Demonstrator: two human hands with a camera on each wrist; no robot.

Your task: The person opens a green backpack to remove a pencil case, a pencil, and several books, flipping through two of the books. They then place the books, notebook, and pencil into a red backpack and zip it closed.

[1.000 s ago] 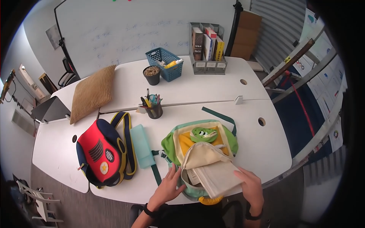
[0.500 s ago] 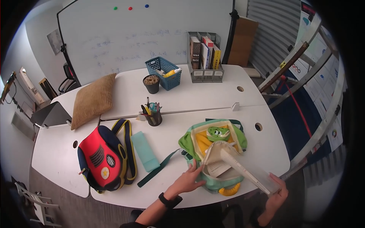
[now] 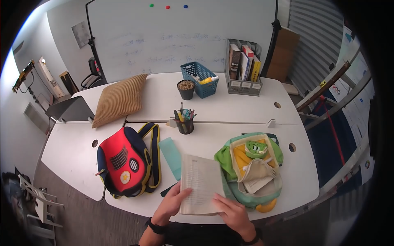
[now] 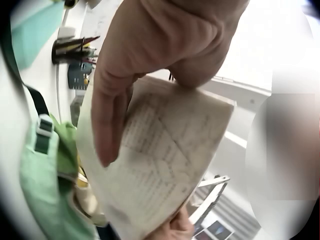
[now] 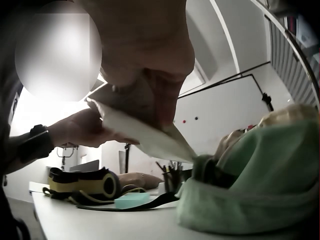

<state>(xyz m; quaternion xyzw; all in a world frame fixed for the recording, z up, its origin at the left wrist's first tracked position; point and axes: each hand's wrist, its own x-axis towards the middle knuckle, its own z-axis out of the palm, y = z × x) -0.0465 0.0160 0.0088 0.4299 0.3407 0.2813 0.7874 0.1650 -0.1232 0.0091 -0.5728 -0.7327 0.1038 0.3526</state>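
A book (image 3: pixel 202 184) with pale covers and lines of print is held up in front of me, over the table's near edge. My left hand (image 3: pixel 169 203) grips its left side, thumb on the near face; in the left wrist view the fingers (image 4: pixel 106 145) lie along a printed side. My right hand (image 3: pixel 234 214) holds the lower right edge. Just right of the book lies a green and yellow backpack (image 3: pixel 230 166), its cream pocket (image 3: pixel 256 169) gaping with a printed paper (image 3: pixel 257 184) inside. A green cartoon face (image 3: pixel 256 149) decorates it.
To the left lie a red and navy backpack (image 3: pixel 123 162) and a flat teal case (image 3: pixel 170 158). Farther back stand a pen holder (image 3: pixel 185 125), a potted plant (image 3: pixel 186 91), a blue basket (image 3: pixel 201 87), a book rack (image 3: pixel 244 85) and a tan cushion (image 3: pixel 120 100).
The book has come out of the green backpack's pocket and moved left in front of me. My left hand has let go of the backpack and now holds the book too.
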